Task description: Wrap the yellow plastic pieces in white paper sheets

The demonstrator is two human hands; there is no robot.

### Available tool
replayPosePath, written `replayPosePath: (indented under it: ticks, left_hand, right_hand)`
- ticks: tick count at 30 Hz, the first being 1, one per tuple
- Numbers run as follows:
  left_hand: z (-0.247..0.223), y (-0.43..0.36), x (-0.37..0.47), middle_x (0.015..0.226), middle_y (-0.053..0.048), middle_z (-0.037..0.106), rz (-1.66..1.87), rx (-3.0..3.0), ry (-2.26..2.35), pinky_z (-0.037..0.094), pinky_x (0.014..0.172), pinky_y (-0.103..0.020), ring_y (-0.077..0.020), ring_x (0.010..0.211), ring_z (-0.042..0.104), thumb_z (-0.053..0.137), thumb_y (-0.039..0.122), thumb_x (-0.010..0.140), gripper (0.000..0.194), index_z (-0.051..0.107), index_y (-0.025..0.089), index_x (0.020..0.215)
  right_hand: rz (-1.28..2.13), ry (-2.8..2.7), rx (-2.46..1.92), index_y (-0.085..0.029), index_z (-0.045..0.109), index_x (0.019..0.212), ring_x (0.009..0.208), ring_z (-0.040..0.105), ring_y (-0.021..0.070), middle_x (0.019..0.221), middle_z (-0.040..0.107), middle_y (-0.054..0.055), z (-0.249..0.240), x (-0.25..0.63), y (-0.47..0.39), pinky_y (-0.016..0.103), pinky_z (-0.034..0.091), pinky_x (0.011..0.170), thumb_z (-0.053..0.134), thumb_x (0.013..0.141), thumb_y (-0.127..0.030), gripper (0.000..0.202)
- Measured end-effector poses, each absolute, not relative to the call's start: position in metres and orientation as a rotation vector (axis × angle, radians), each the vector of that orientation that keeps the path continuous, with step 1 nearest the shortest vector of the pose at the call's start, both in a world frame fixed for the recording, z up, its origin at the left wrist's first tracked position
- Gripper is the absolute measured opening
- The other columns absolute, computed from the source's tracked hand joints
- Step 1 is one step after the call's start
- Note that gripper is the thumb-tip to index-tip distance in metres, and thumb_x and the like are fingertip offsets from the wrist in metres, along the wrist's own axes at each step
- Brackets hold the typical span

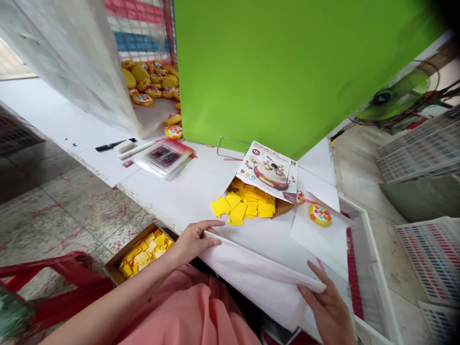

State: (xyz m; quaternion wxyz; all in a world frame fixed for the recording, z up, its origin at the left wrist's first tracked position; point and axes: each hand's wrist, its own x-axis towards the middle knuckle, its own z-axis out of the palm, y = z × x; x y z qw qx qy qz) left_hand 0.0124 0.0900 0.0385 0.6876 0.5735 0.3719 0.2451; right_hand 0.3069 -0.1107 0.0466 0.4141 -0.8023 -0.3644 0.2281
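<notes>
A folded white sheet (251, 282) spans the front of the table between my two hands; whether it is paper or thin cloth I cannot tell. My left hand (196, 242) pinches its left end between thumb and fingers. At the right end, my right hand (328, 302) has the sheet's edge between thumb and forefinger. Beyond the sheet, a printed toy box (269, 167) lies on its side, with yellow cards (247, 201) spilling from its open end. To its right a round yellow toy (319, 214) with coloured dots rests on white paper.
Clear plastic bags (163, 160) and a black marker (115, 144) lie at the table's left. A green panel (287, 67) stands behind, beside several yellow toys (153, 81). Below left are a carton of yellow pieces (145, 251) and a red stool (53, 287). A fan (395, 98) stands right.
</notes>
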Motion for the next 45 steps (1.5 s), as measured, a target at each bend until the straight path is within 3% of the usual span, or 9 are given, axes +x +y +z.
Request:
replayPosePath:
  ticks: [5,7,10,19,24,29,35,38,45]
  left_hand:
    - [0.032,0.095,0.002,0.075,0.001,0.063,0.498,1.485,0.937,0.043,0.058,-0.021,-0.0117,0.063,0.055,0.063,0.036,0.074,0.044,0.056,0.018,0.115]
    - [0.033,0.099,-0.004,0.086,-0.002,0.065,0.513,1.756,0.979,0.046,0.07,-0.027,-0.0162,0.077,0.057,0.062,0.04,0.075,0.041,0.058,0.021,0.112]
    - [0.042,0.101,-0.004,0.116,-0.008,0.058,0.653,2.196,0.921,0.037,0.093,-0.041,-0.0244,0.107,0.048,0.061,0.041,0.076,0.043,0.057,0.024,0.115]
    - [0.062,0.067,0.044,0.115,-0.006,0.061,0.362,2.24,0.623,0.04,0.091,-0.033,-0.0205,0.104,0.055,0.054,0.043,0.082,0.045,0.051,0.022,0.122]
    - [0.063,0.07,0.051,0.098,-0.003,0.067,0.205,2.056,0.7,0.044,0.079,-0.024,-0.0169,0.09,0.06,0.051,0.029,0.084,0.023,0.064,0.021,0.102]
    - [0.059,0.072,0.049,0.086,-0.002,0.068,0.139,2.012,0.756,0.043,0.069,-0.022,-0.0163,0.08,0.06,0.051,0.026,0.081,0.019,0.067,0.019,0.09]
    - [0.057,0.068,0.045,0.095,-0.001,0.066,0.206,1.967,0.708,0.042,0.074,-0.023,-0.0164,0.084,0.058,0.059,0.029,0.077,0.026,0.063,0.022,0.102]
    - [0.056,0.066,0.044,0.094,0.0,0.064,0.216,1.986,0.696,0.041,0.072,-0.023,-0.016,0.081,0.057,0.066,0.027,0.071,0.035,0.061,0.025,0.105]
    - [0.048,0.062,0.046,0.095,0.0,0.066,0.226,2.013,0.677,0.04,0.079,-0.023,-0.0161,0.089,0.058,0.06,0.019,0.076,0.027,0.064,0.025,0.102]
  right_hand:
    - [0.766,-0.789,-1.961,-0.016,0.046,0.128,0.066,0.059,0.0185,0.085,0.068,0.007,0.049,0.299,-0.101,0.025,0.049,0.055,0.073,0.061,-0.042,0.077]
    - [0.868,-0.769,-1.907,-0.017,0.037,0.134,0.058,0.056,0.0164,0.068,0.066,0.002,0.054,0.29,-0.095,0.025,0.047,0.052,0.072,0.064,-0.04,0.082]
    - [0.983,-0.748,-1.836,-0.017,0.031,0.137,0.048,0.049,0.0129,0.052,0.055,-0.005,0.061,0.273,-0.085,0.023,0.043,0.047,0.071,0.067,-0.038,0.083]
    - [1.284,-0.673,-1.553,-0.021,0.024,0.137,0.063,0.058,0.0164,0.075,0.066,0.001,0.061,0.222,-0.057,0.029,0.047,0.06,0.067,0.073,-0.033,0.077]
    - [1.324,-0.684,-1.491,-0.023,0.029,0.134,0.071,0.059,0.0162,0.087,0.065,0.002,0.053,0.214,-0.056,0.029,0.047,0.065,0.066,0.074,-0.03,0.071]
    - [1.203,-0.865,-1.559,-0.022,0.044,0.126,0.095,0.056,0.0202,0.113,0.058,0.008,0.051,0.219,-0.056,0.031,0.046,0.079,0.06,0.078,-0.032,0.052]
    - [1.014,-1.089,-1.792,-0.02,0.061,0.107,0.074,0.054,0.0172,0.086,0.063,0.004,0.05,0.228,-0.055,0.028,0.044,0.067,0.055,0.081,-0.034,0.031]
    - [1.002,-1.119,-1.801,-0.02,0.062,0.107,0.073,0.053,0.0168,0.087,0.063,0.005,0.049,0.229,-0.055,0.027,0.043,0.065,0.056,0.08,-0.034,0.031]
    - [0.924,-1.235,-1.839,-0.022,0.063,0.104,0.075,0.055,0.0167,0.088,0.063,0.003,0.052,0.228,-0.054,0.026,0.043,0.065,0.057,0.08,-0.032,0.027]
